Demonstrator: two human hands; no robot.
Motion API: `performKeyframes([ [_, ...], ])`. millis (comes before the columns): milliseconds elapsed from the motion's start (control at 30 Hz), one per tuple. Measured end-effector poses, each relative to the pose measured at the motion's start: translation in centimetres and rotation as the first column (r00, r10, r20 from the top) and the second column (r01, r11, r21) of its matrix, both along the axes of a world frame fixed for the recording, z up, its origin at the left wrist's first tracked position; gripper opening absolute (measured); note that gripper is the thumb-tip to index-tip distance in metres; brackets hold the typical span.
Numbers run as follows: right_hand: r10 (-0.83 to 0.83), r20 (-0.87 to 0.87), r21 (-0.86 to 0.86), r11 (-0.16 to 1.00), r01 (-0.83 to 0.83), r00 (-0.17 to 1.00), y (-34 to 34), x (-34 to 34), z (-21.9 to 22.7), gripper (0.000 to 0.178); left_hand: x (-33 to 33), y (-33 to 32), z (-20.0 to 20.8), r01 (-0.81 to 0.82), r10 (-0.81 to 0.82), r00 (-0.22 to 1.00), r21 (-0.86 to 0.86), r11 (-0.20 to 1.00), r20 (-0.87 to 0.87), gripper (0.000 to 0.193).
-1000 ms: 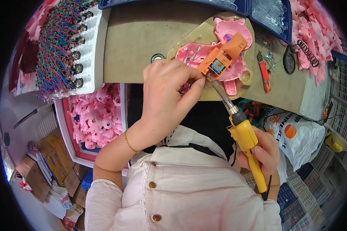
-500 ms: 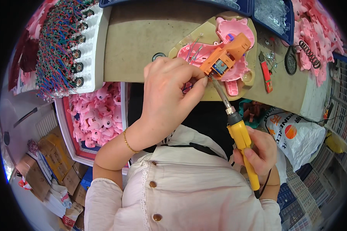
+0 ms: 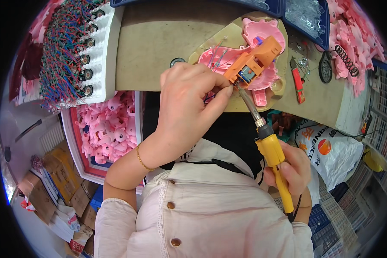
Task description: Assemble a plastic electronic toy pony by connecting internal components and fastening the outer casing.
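Observation:
My right hand [image 3: 291, 170] is wrapped round the yellow handle of a soldering iron [image 3: 272, 150]. Its metal tip reaches up to the near end of an orange plastic housing [image 3: 266, 50], close to my left fingertips. The housing has a small blue part set in its middle and lies over a pink toy shell [image 3: 221, 59] on a tan holder [image 3: 276, 86]. My left hand [image 3: 193, 96] pinches at that same near end, thumb and forefinger together; what lies between them is too small to make out. Thin wires [image 3: 219, 56] stick up from the shell beside the left hand.
A white foam tray [image 3: 103, 56] of wired round parts stands at left, above a bin of pink toy pieces [image 3: 109, 133]. Right of the holder lie a red cutter knife [image 3: 297, 81] and a dark coil [image 3: 325, 68]. Blue trays [image 3: 305, 19] line the back.
The soldering iron and my right hand have shifted slightly to the right, the tip staying by the left fingertips. My left hand has hardly moved.

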State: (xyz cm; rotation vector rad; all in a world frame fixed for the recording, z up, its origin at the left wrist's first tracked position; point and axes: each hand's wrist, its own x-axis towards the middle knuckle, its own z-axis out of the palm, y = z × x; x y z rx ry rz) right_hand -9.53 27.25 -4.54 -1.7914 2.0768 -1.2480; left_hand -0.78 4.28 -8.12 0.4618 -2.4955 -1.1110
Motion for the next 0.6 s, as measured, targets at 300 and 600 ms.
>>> performKeyframes([
  [300,0.007,0.007,-0.011,1.0,-0.007,1.0,1.0,-0.1,0.3,0.053,0.0,0.1,-0.1,-0.018,0.017,1.0,0.026,0.999,0.024,0.006],
  [600,-0.005,0.044,0.02,1.0,0.004,0.999,2.4,-0.3,-0.1,0.053,-0.1,0.0,0.3,-0.019,0.018,0.999,0.032,0.999,0.038,0.006],
])
